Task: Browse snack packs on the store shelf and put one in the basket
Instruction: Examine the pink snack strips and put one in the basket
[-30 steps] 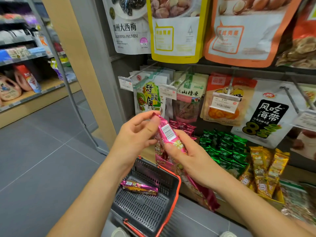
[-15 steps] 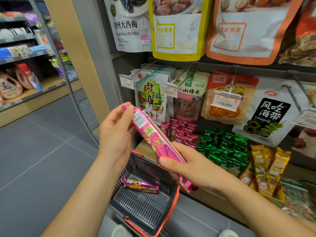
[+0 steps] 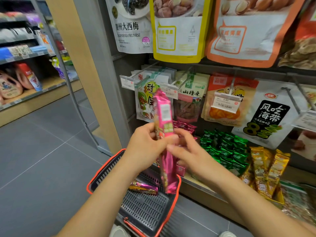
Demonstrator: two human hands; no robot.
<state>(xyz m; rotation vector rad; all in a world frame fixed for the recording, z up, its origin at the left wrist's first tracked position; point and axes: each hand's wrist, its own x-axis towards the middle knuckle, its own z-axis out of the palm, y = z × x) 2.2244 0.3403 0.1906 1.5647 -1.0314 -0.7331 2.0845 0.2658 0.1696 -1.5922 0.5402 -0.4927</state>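
The left hand (image 3: 145,146) grips a pink snack pack (image 3: 165,115) round its middle, fingers curled behind it and the thumb laid across the front. The pack stands nearly upright. Its top end rises above the hand in front of the hanging pouches, and its lower end hangs down over the far right corner of the basket (image 3: 109,171). The left forearm comes up from the lower left, with the wrist bent slightly toward the shelf.

The right hand (image 3: 191,151) is just to the right of the pack at about the same height, its fingertips at or against the pack's edge. It is blurred, so I cannot tell whether it pinches the pack or only touches it. The right forearm reaches in from the lower right corner.

Directly beneath both hands sits the dark, slotted basket with a red rim, on the grey floor (image 3: 42,159) against the foot of the shelf (image 3: 193,182). One purple snack pack (image 3: 143,188) lies flat on its bottom near the far edge.

Along the shelf's front edge, from left to right, are small pink packs (image 3: 184,127) behind the hands, a heap of green packs (image 3: 227,151), and then gold packs (image 3: 265,170) standing on end. Above them pouches hang on hooks, among them a white seaweed pouch (image 3: 266,115), with price tags (image 3: 225,103) clipped in front.
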